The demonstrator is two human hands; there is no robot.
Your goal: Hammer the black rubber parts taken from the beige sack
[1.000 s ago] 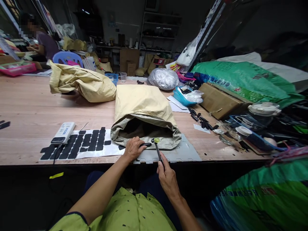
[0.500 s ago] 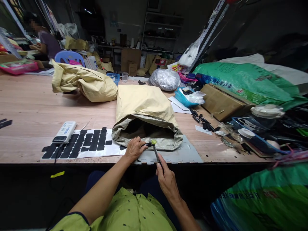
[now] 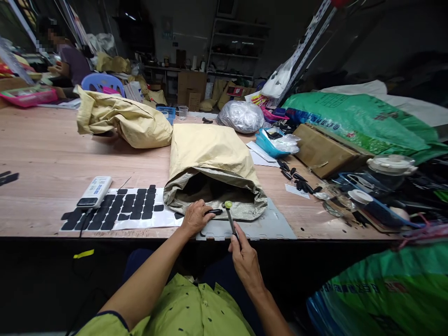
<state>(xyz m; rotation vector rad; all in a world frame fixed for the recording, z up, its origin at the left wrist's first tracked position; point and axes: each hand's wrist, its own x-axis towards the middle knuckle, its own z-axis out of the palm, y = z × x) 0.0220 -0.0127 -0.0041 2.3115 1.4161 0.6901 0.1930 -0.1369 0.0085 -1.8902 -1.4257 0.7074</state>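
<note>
My left hand [image 3: 196, 217] is closed on a small, slender black piece [image 3: 215, 212], whose tip points right in front of the open mouth of a tan sack [image 3: 213, 145]. A small hammer [image 3: 231, 221] with a yellow-green head is in my right hand [image 3: 245, 262], its fingers wrapped round the handle. The hammer head is just right of the black piece, apart from it. The sack lies flat with its grey lining folded out toward me; its inside is dark. Beneath the hands lies a grey board [image 3: 245, 230] at the table's front edge.
On the left are a sheet of black stickers [image 3: 140, 205] and a white device [image 3: 94, 192] with a cable. Behind them lies another tan sack [image 3: 129, 119]. To the right are loose black pieces [image 3: 297, 179], a cardboard box [image 3: 329, 150] and green bags [image 3: 364, 116]. A person [image 3: 72, 63] sits far left.
The hammer head has shifted slightly right, away from the black piece, and my right hand has moved a little right and down. My left hand stays almost in place.
</note>
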